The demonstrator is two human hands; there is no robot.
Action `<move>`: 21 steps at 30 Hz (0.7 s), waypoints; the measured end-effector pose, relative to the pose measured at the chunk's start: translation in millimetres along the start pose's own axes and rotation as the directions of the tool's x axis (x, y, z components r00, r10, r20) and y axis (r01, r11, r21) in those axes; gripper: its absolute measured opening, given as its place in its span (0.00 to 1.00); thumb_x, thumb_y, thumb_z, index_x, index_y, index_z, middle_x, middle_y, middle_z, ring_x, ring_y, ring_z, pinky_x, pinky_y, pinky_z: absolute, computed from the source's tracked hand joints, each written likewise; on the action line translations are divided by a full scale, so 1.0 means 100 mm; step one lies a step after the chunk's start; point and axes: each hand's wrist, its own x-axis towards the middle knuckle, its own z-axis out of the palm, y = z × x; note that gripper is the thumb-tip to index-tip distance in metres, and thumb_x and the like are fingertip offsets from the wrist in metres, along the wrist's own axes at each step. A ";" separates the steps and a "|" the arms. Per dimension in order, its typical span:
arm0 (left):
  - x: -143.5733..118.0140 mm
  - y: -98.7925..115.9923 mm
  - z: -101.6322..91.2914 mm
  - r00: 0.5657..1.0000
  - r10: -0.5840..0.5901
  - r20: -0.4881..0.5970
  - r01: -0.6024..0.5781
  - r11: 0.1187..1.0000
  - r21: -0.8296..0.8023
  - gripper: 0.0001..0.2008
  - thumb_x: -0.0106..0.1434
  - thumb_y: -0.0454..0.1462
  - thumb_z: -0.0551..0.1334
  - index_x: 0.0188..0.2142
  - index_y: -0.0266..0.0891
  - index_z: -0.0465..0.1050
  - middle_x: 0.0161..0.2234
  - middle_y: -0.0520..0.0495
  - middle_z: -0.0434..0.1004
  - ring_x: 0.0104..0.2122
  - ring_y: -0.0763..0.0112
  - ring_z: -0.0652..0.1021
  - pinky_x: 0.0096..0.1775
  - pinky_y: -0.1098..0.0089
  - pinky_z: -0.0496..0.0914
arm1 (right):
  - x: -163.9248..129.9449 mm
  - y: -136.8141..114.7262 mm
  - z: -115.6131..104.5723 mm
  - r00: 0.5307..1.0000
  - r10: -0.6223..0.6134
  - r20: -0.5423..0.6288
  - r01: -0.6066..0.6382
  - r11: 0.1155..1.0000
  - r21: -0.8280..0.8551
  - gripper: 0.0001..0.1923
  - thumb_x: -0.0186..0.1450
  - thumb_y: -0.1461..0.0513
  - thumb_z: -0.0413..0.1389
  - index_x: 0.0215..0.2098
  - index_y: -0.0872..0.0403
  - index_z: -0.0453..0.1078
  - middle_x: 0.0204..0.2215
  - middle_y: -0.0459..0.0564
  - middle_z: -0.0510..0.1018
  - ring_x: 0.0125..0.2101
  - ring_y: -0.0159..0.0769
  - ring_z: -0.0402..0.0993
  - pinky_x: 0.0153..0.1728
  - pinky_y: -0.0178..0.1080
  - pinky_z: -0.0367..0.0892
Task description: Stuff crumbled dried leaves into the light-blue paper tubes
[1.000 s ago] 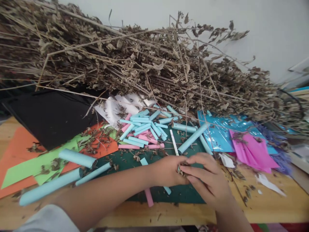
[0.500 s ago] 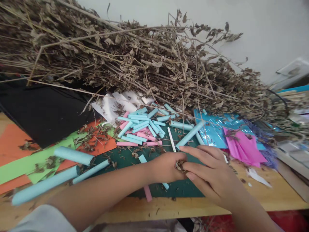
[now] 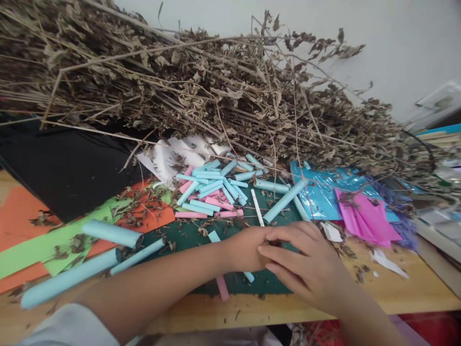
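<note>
Two bare hands meet over a green mat [image 3: 230,283] on a wooden counter [image 3: 403,293], with the right hand [image 3: 306,266] now laid flat across the left hand [image 3: 248,247], fingers [image 3: 279,252] narrow and covering the spot where, half a second ago, a pinch of dried leaf crumbs showed between them. The crumbs are hidden in the pressed hands, and whether either hand grips them cannot be told; judged from that closing, the leaves are being crushed or gathered rather than let go. Just beyond the hands lie a white stick [image 3: 257,207] and a heap of blue and pink paper tubes [image 3: 212,192]; longer blue tubes [image 3: 72,276] lie near left on orange and green paper [image 3: 32,240]. A big bundle of dried branches [image 3: 201,96] fills the far side.
</note>
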 end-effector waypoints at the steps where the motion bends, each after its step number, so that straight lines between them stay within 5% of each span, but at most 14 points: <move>1: 0.00 -0.01 0.00 1.000 -0.005 -0.007 0.005 1.000 0.001 0.07 0.50 0.33 0.57 0.31 0.32 0.65 0.30 0.49 0.69 0.32 0.71 0.69 0.33 0.73 0.64 | 0.00 0.00 0.01 1.000 -0.003 -0.014 0.003 1.000 -0.004 0.12 0.55 0.65 0.51 0.38 0.48 0.64 0.35 0.49 0.70 0.32 0.38 0.63 0.31 0.43 0.58; 9: 0.01 -0.05 0.03 0.997 -0.060 -0.043 0.058 0.997 -0.059 0.05 0.47 0.32 0.59 0.25 0.33 0.62 0.20 0.57 0.59 0.23 0.80 0.63 0.24 0.80 0.59 | -0.10 0.12 0.03 0.997 0.015 -0.075 -0.009 0.997 0.071 0.12 0.54 0.67 0.50 0.37 0.50 0.65 0.35 0.49 0.70 0.35 0.39 0.63 0.35 0.44 0.59; 16: 0.01 -0.04 0.01 0.997 -0.051 -0.061 0.050 0.999 -0.017 0.09 0.47 0.35 0.59 0.20 0.34 0.57 0.19 0.57 0.56 0.22 0.80 0.62 0.23 0.79 0.57 | 0.02 0.04 -0.11 0.991 0.081 0.105 -0.077 0.996 -0.041 0.08 0.56 0.63 0.49 0.32 0.49 0.68 0.48 0.49 0.62 0.42 0.45 0.58 0.38 0.50 0.56; 21: 0.00 -0.02 0.03 0.995 -0.077 -0.068 0.072 0.994 -0.077 0.06 0.49 0.34 0.58 0.23 0.34 0.61 0.20 0.56 0.59 0.22 0.80 0.62 0.25 0.79 0.59 | -0.05 0.15 -0.11 0.989 0.148 0.029 -0.151 0.975 0.160 0.12 0.57 0.65 0.47 0.39 0.49 0.63 0.47 0.52 0.61 0.43 0.40 0.60 0.39 0.45 0.61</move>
